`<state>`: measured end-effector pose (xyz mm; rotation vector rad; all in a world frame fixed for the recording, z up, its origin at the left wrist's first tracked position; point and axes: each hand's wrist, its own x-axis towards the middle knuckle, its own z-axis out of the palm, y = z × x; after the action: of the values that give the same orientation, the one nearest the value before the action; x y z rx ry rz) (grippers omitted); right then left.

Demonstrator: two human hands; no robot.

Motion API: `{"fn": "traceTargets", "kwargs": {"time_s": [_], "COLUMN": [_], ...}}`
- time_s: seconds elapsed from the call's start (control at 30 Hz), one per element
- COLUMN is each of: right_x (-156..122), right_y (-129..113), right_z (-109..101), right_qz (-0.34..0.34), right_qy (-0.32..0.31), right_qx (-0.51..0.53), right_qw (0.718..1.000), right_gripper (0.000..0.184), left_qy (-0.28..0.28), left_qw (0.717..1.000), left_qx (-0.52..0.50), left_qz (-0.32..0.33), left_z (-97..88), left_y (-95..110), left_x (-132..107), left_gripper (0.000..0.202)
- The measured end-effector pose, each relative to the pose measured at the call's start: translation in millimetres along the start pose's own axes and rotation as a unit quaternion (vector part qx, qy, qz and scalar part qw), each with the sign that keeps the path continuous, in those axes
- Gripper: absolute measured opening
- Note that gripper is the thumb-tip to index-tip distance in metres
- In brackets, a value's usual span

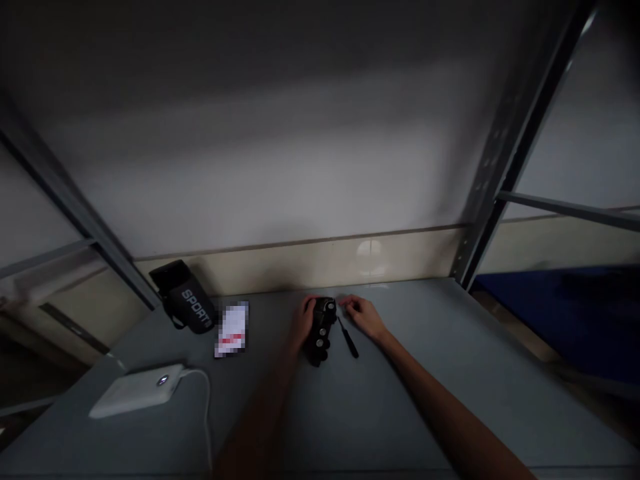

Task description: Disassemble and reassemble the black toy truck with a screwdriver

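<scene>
A small black device [321, 331] with round buttons on top lies on the grey tabletop [410, 400] near the back wall. My left hand [303, 323] is wrapped round its left side and holds it. My right hand [364, 316] rests just right of it, fingers curled in a pinch near the top of the device. A thin black stick-like tool [349, 340] lies slanted on the table between the device and my right wrist. What the right fingertips pinch is too small to make out.
A black "SPORT" bottle [186, 303] lies at the back left beside a small white card [232, 328]. A white power bank [137, 389] with a white cable [206, 407] sits front left. Grey metal shelf uprights [505, 160] flank the table; a blue surface [560, 313] lies right.
</scene>
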<state>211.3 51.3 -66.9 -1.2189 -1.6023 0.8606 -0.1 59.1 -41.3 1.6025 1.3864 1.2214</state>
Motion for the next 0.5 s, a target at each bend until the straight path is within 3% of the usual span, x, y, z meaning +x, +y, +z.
{"fn": "traceTargets", "kwargs": {"time_s": [0.33, 0.5], "right_x": [-0.2, -1.3], "right_y": [-4.5, -3.1], "right_z": [-0.3, -1.2], "right_qz": [0.004, 0.010], "right_qy": [0.012, -0.005], "right_qx": [-0.003, 0.003], "right_qw": [1.000, 1.000], "right_gripper": [0.032, 0.030], "left_qy": [0.029, 0.010], "left_qw": [0.999, 0.999], "left_qx": [0.037, 0.048], "left_qz": [-0.006, -0.001], "left_z": [-2.5, -2.3], "left_y": [4.6, 1.2], "left_x": [-2.5, -2.4], "left_gripper": [0.031, 0.034]}}
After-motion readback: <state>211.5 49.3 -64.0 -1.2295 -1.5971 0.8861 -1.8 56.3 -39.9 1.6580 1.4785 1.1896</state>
